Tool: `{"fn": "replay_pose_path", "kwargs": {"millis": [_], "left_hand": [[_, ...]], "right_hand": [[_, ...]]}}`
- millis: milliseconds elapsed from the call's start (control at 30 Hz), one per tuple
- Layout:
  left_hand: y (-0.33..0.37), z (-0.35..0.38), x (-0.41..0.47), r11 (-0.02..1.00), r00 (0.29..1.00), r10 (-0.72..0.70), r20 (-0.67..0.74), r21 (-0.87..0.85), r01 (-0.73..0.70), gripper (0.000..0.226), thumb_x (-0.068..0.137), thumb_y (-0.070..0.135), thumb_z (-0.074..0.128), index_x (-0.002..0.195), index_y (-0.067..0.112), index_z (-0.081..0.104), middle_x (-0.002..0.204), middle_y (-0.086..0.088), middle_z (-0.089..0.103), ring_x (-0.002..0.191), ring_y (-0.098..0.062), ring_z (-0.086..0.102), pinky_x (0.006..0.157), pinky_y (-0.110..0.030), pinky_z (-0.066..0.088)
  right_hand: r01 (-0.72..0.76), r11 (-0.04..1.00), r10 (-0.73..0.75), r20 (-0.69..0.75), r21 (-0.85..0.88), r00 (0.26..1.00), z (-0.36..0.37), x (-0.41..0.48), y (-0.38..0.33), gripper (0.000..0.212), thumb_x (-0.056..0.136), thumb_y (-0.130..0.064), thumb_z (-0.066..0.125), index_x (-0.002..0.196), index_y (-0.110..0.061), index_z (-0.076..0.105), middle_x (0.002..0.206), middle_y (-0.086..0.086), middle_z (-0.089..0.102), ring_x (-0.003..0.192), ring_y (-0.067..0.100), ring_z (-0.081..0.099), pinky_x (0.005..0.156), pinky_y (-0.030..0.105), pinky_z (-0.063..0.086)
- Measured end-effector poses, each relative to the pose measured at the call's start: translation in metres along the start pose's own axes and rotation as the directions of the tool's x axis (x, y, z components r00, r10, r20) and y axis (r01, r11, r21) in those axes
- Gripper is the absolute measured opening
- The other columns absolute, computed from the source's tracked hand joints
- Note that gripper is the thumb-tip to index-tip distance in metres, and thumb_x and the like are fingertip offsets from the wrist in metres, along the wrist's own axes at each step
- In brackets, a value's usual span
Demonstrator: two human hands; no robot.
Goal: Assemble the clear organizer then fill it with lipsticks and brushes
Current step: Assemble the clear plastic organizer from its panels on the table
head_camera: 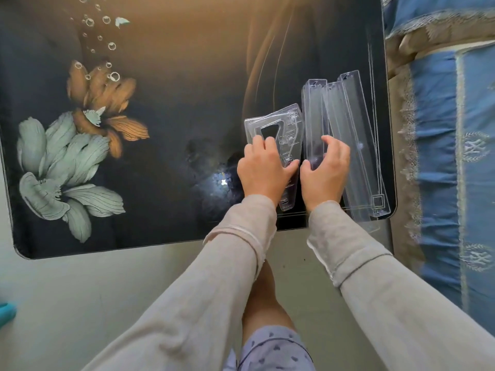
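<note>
Clear plastic organizer parts lie at the right side of a dark glass table. A flat clear side panel with a triangular cut-out lies under my left hand, whose fingers press on it and curl at its edge. Right of it lie long clear trays, side by side and partly overlapping. My right hand grips the near end of the leftmost long tray, thumb on one side and fingers over the other. No lipsticks or brushes are in view.
The tabletop carries a printed flower and bubble pattern. A blue bedspread with a lace trim runs along the table's right edge. Grey floor and my leg lie below the table's near edge. A teal object shows at the far left.
</note>
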State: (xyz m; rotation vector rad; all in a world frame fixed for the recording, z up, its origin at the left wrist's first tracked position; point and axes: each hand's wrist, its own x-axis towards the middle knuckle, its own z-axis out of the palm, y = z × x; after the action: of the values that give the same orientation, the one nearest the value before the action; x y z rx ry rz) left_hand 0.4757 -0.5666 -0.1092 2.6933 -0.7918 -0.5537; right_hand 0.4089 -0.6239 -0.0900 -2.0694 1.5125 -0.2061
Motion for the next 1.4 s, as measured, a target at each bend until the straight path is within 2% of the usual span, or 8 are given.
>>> {"fn": "replay_pose_path", "kwargs": {"millis": [133, 300, 600, 867, 1100, 1200, 1300, 1400], "left_hand": [[0.004, 0.001, 0.002, 0.997, 1.0, 0.023, 0.007, 0.074, -0.024, 0.058, 0.075, 0.061, 0.055, 0.099, 0.009, 0.053, 0.112, -0.009, 0.052, 0.097, -0.026, 0.051, 0.065, -0.033, 0.038], [0.005, -0.002, 0.009, 0.992, 1.0, 0.019, 0.025, 0.126, -0.022, 0.064, 0.074, 0.067, 0.052, 0.099, 0.008, 0.052, 0.113, -0.009, 0.049, 0.1, -0.027, 0.048, 0.068, -0.036, 0.041], [0.015, -0.004, 0.02, 0.979, 0.999, -0.012, 0.051, 0.205, 0.002, 0.061, 0.073, 0.062, 0.056, 0.1, 0.007, 0.054, 0.116, -0.01, 0.043, 0.104, -0.028, 0.042, 0.065, -0.036, 0.027], [0.016, -0.018, 0.011, 0.988, 0.99, -0.126, 0.067, -0.085, 0.132, 0.036, 0.08, 0.033, 0.054, 0.103, 0.006, 0.055, 0.132, -0.007, 0.041, 0.114, -0.029, 0.041, 0.078, -0.039, 0.049], [-0.029, -0.047, -0.018, 0.756, 0.945, -0.309, 0.105, -0.576, 0.311, 0.016, 0.08, 0.026, 0.059, 0.084, 0.012, 0.056, 0.122, -0.001, 0.046, 0.107, -0.018, 0.048, 0.083, -0.031, 0.043], [-0.069, -0.06, -0.035, 0.7, 0.913, -0.385, 0.131, -0.604, 0.382, 0.013, 0.087, 0.018, 0.05, 0.076, 0.016, 0.044, 0.101, -0.004, 0.046, 0.08, -0.014, 0.047, 0.079, -0.032, 0.046], [-0.103, -0.065, -0.044, 0.608, 0.855, -0.47, 0.22, -0.621, 0.494, 0.012, 0.095, 0.015, 0.036, 0.086, 0.011, 0.043, 0.096, -0.008, 0.049, 0.084, -0.017, 0.045, 0.079, -0.035, 0.045], [-0.121, -0.07, -0.045, 0.429, 0.809, -0.497, 0.313, -0.722, 0.542, 0.023, 0.094, 0.012, 0.032, 0.077, 0.019, 0.045, 0.078, 0.004, 0.047, 0.08, -0.018, 0.048, 0.074, -0.038, 0.05]], "right_hand": [[-0.066, 0.997, 0.066, 0.007, 0.03, 0.998, 0.003, 0.004, -0.002, 0.045, 0.081, -0.002, 0.058, 0.124, -0.009, 0.049, 0.128, 0.009, 0.05, 0.118, 0.023, 0.048, 0.097, 0.028, 0.04], [-0.069, 0.997, 0.068, 0.012, 0.043, 0.998, 0.005, 0.004, 0.0, 0.033, 0.083, -0.002, 0.057, 0.116, -0.006, 0.055, 0.125, 0.01, 0.051, 0.115, 0.022, 0.05, 0.08, 0.006, 0.027], [-0.062, 0.997, 0.061, 0.025, 0.046, 0.998, 0.004, 0.006, 0.005, 0.026, 0.081, -0.001, 0.058, 0.107, -0.005, 0.058, 0.12, 0.01, 0.052, 0.107, 0.023, 0.053, 0.073, 0.006, 0.027], [-0.072, 0.995, 0.07, 0.032, 0.069, 0.997, 0.003, 0.004, 0.006, 0.022, 0.08, -0.001, 0.057, 0.102, -0.004, 0.06, 0.117, 0.012, 0.053, 0.102, 0.027, 0.055, 0.071, 0.008, 0.03], [-0.075, 0.993, 0.072, 0.041, 0.09, 0.997, -0.012, -0.003, 0.003, 0.019, 0.082, 0.0, 0.056, 0.1, -0.002, 0.062, 0.114, 0.015, 0.055, 0.092, 0.023, 0.055, 0.07, 0.004, 0.026], [-0.038, 0.996, 0.035, 0.05, 0.078, 0.998, -0.019, -0.01, 0.002, 0.019, 0.083, -0.001, 0.055, 0.102, -0.002, 0.061, 0.116, 0.016, 0.055, 0.082, 0.015, 0.049, 0.069, 0.004, 0.027], [-0.019, 0.999, 0.016, 0.056, 0.05, 0.998, -0.021, -0.016, 0.0, 0.024, 0.085, -0.002, 0.056, 0.109, -0.005, 0.058, 0.118, 0.014, 0.054, 0.088, 0.022, 0.055, 0.07, 0.008, 0.029], [0.026, 0.999, -0.027, 0.026, 0.043, 0.999, -0.024, -0.022, -0.005, 0.038, 0.084, -0.002, 0.058, 0.121, -0.009, 0.051, 0.12, 0.013, 0.054, 0.1, 0.024, 0.056, 0.077, 0.012, 0.031]]}}
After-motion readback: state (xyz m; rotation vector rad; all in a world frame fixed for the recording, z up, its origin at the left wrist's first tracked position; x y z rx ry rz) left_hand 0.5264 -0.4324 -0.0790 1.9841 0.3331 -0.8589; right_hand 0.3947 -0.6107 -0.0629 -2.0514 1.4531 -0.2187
